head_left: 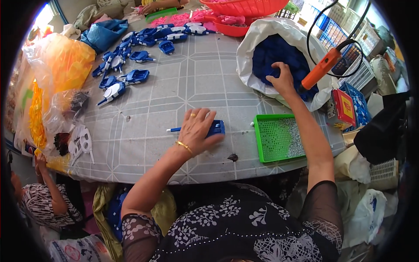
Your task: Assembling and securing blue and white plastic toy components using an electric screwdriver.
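Note:
My left hand (198,131) lies over a blue plastic casing (217,128) with a thin white tip, flat on the table. Its fingers are stretched out and hide the casing's middle. My right hand (281,81) is at the mouth of a white bag (246,65) with many small dark-blue pieces (275,52) in it. The thumb and forefinger there are curved and apart, with nothing visible between them; the other fingers are partly hidden. Just right of this hand hangs an orange electric screwdriver (321,67) on a black cable.
A green tray (257,142) of small silvery bits stands at the right front. Blue-and-white casings (139,56) cluster at the far left, near orange bags (72,56) and white frames (81,143). Red baskets (233,29) stand at the back. Other people sit left and beyond the table.

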`<state>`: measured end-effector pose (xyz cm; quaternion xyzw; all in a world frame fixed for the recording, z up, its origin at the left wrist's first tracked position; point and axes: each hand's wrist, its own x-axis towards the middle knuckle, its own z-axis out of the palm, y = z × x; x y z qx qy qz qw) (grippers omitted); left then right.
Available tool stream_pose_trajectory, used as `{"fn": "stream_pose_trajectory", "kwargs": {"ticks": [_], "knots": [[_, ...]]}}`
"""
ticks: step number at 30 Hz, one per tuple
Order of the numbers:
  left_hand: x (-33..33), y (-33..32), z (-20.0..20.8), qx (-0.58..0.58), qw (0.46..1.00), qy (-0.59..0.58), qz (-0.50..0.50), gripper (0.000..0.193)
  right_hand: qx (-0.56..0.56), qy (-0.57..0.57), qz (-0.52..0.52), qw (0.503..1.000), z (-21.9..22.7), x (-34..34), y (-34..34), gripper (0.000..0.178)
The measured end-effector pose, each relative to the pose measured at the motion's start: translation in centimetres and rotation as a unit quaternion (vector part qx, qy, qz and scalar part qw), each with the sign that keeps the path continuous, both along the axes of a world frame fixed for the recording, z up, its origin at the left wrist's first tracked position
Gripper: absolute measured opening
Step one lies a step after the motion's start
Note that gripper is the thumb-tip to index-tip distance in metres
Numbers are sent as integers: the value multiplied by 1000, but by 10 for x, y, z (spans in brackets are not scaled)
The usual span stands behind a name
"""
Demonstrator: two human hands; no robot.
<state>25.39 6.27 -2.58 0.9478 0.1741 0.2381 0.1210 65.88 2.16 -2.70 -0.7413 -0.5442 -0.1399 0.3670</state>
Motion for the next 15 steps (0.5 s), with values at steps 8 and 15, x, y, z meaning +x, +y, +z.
{"fn": "stream_pose_trajectory", "kwargs": {"ticks": [8, 15], "knots": [[52, -20, 18, -666, 699, -248, -77, 53, 70, 438, 303, 843, 26, -180, -49, 56], [37, -17, -1, -448, 828, -336, 29, 25, 36, 187, 407, 893, 35, -220, -59, 67]]}}
